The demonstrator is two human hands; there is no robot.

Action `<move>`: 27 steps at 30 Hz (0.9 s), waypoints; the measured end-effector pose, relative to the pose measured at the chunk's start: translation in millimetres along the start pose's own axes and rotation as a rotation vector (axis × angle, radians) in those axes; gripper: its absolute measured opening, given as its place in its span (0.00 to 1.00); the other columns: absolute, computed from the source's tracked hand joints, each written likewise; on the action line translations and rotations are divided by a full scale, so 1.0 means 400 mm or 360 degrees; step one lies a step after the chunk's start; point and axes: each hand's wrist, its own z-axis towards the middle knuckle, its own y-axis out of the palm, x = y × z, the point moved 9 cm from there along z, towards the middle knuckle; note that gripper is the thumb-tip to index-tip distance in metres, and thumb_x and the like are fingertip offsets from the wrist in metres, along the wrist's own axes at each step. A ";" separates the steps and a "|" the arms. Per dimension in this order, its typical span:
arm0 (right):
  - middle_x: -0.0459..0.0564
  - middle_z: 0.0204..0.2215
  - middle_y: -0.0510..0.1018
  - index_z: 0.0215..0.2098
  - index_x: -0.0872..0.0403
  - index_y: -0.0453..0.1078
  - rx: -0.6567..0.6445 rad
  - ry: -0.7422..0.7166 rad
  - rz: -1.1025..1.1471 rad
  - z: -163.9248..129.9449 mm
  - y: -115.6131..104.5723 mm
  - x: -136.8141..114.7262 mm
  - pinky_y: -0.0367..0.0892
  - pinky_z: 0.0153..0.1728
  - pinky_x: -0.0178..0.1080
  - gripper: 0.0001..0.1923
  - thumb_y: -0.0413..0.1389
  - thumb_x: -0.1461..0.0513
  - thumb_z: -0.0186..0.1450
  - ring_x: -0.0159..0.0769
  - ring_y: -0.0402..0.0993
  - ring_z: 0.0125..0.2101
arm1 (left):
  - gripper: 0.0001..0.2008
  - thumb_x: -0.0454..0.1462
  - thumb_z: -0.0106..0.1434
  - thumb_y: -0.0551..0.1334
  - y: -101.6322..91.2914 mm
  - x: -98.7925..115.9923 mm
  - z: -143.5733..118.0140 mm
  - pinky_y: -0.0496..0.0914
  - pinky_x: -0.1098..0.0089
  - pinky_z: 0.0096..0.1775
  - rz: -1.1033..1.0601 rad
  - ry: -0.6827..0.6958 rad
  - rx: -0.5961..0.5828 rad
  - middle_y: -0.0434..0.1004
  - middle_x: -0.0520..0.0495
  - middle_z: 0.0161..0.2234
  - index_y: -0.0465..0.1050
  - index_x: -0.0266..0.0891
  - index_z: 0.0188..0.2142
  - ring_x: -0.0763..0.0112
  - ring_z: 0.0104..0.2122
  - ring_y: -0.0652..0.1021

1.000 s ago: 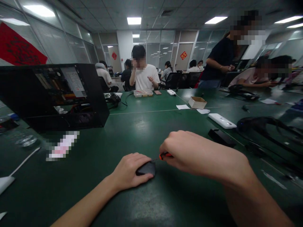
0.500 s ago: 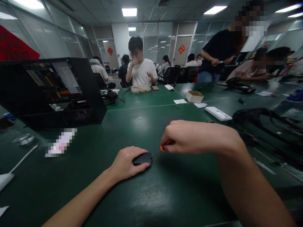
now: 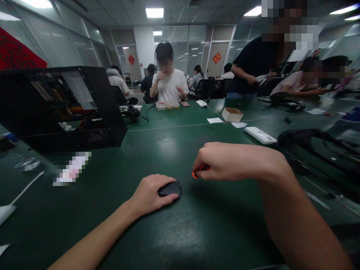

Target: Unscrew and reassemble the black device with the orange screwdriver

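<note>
A dark computer mouse (image 3: 170,189) lies on the green table (image 3: 168,240), gripped along its sides by my left hand (image 3: 152,191). My right hand (image 3: 210,161) is closed around the black and orange handle of a screwdriver (image 3: 195,174). The thin metal shaft slopes down to the left and its tip meets the mouse's right end. Most of the handle is hidden inside my fingers. I cannot make out exactly what the tip touches there.
An open black computer case (image 3: 112,112) stands at the left. Farther back are a small open box (image 3: 232,115), a white power strip (image 3: 260,135) and a clear food container (image 3: 165,106). Dark straps (image 3: 300,138) lie at the right. A person in white (image 3: 170,84) sits opposite.
Both hands keep their hold, and the screwdriver stays against the mouse with barely any shift. At the back right, the standing person in dark clothing has leaned or moved left.
</note>
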 end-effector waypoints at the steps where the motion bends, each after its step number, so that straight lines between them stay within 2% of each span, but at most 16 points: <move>1: 0.51 0.37 0.85 0.42 0.52 0.83 -0.0005 0.0001 -0.0002 0.001 0.001 0.001 0.65 0.32 0.32 0.15 0.54 0.61 0.64 0.36 0.79 0.34 | 0.18 0.47 0.64 0.66 -0.001 0.000 0.000 0.75 0.60 0.47 0.0001 -0.0002 0.0004 0.84 0.44 0.46 0.77 0.42 0.50 0.58 0.44 0.82; 13: 0.51 0.39 0.85 0.44 0.51 0.82 0.0010 -0.0025 0.0027 0.005 0.001 0.002 0.65 0.33 0.33 0.16 0.54 0.61 0.65 0.36 0.79 0.35 | 0.19 0.45 0.63 0.67 0.005 -0.002 -0.001 0.74 0.59 0.48 -0.0004 0.0005 -0.0008 0.84 0.45 0.47 0.76 0.42 0.51 0.58 0.44 0.82; 27: 0.50 0.36 0.85 0.42 0.53 0.83 -0.0048 -0.0005 0.0025 0.014 0.009 0.005 0.63 0.31 0.33 0.16 0.54 0.61 0.64 0.35 0.78 0.32 | 0.19 0.45 0.64 0.67 0.003 0.001 -0.003 0.73 0.60 0.48 -0.0003 0.0038 0.0010 0.83 0.44 0.46 0.76 0.41 0.51 0.58 0.44 0.81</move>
